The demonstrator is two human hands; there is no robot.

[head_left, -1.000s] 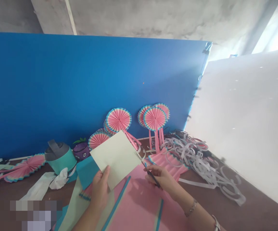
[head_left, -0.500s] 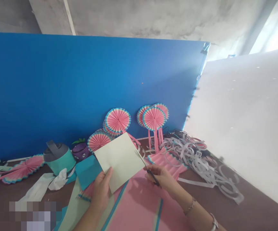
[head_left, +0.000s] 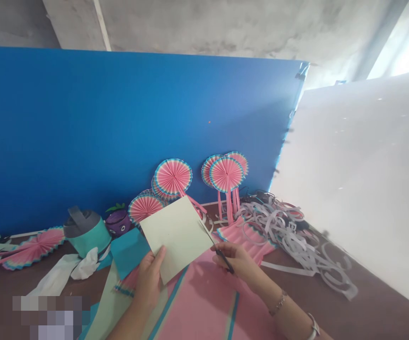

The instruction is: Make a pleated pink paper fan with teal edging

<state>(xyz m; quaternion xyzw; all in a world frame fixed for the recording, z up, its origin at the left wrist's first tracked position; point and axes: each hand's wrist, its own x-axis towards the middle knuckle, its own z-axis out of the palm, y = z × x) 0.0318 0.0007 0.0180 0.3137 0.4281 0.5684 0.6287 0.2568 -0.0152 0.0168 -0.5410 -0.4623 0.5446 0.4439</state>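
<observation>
My left hand (head_left: pixel 150 278) grips a pale cream sheet of paper (head_left: pixel 176 236) by its lower left edge, thumb on top. My right hand (head_left: pixel 234 262) is closed round the dark handles of a pair of scissors (head_left: pixel 224 259). Their blades lie along the right edge of the cream paper, where a thin strip curls away. Below both hands lies a large pink paper sheet (head_left: pixel 204 307) with blue and cream stripes. A teal paper piece (head_left: pixel 129 252) sits just left of the cream sheet.
Round pink paper fans (head_left: pixel 226 174) lean on the blue partition (head_left: pixel 119 127). Curled paper strips (head_left: pixel 293 236) pile up at the right, beside a white board (head_left: pixel 367 189). At the left are a teal and grey container (head_left: pixel 87 233), a purple cup (head_left: pixel 118 223) and crumpled tissue (head_left: pixel 86 265).
Almost nothing differs. The cream paper and the scissors have shifted only very slightly, and both hands keep their hold.
</observation>
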